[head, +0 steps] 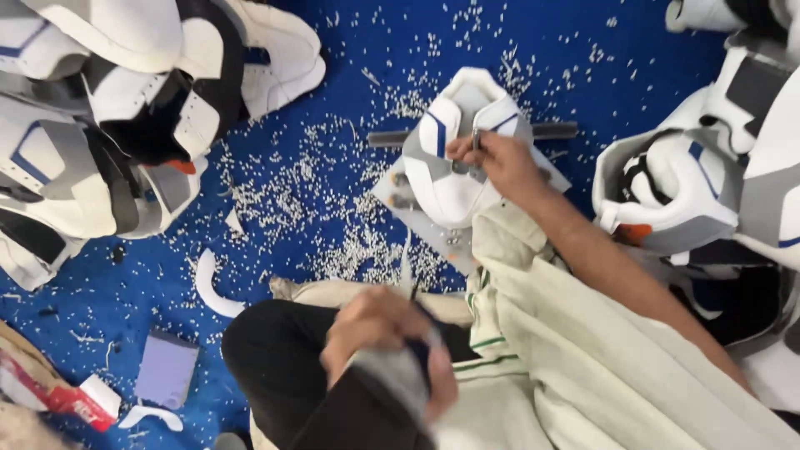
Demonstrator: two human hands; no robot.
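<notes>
White synthetic leather with grey and blue panels, that was the unfinished shoe upper [454, 158], sitting on a flat grey metal plate [417, 218] on the blue floor mat [350, 75] littered with tiny white punch-out bits [292, 192]. The right hand [498, 160] had its grip pinched tight on the upper's middle, around the eyelet strip. It looked light and floppy, soft enough to buckle, so I'd have held it by the stiffer stitched panels. Its long axis ran away from the person, rounded end pointing to the far side, open end toward the lap. The left hand [385, 333] was blurred, fingers curled around a grey tool handle [400, 375] near the knee. Stacks of similar white uppers [117, 108] sat either side.
</notes>
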